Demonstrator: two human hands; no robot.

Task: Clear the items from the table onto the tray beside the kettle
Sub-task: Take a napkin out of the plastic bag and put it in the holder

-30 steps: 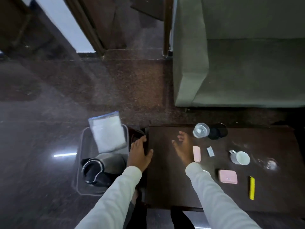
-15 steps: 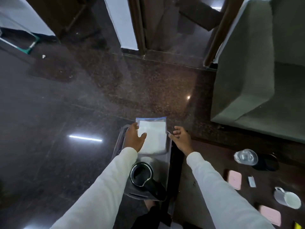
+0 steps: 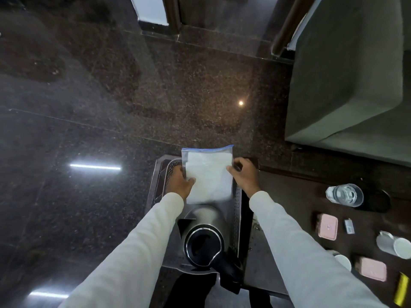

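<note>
Both hands hold a clear zip bag point(image 3: 208, 174) with white contents over the far end of the metal tray point(image 3: 237, 210), just beyond the kettle point(image 3: 203, 238); the left hand point(image 3: 181, 182) grips the bag's left edge with the thumb on top, and the right hand point(image 3: 243, 174) pinches its right edge. The step in hand looks like dealing with this bag, whether settling it or lifting it clear to make room; either way it pays to keep it level, held by both edges, and away from the kettle's open top. The table point(image 3: 289, 218) to the right carries the things to clear: a glass point(image 3: 343, 194), two pink cases point(image 3: 328, 225), a mug point(image 3: 393, 243) and a yellow item point(image 3: 401, 290); the tray's bare floor is small, so the bag should sit flat and hard against the far rim.
</note>
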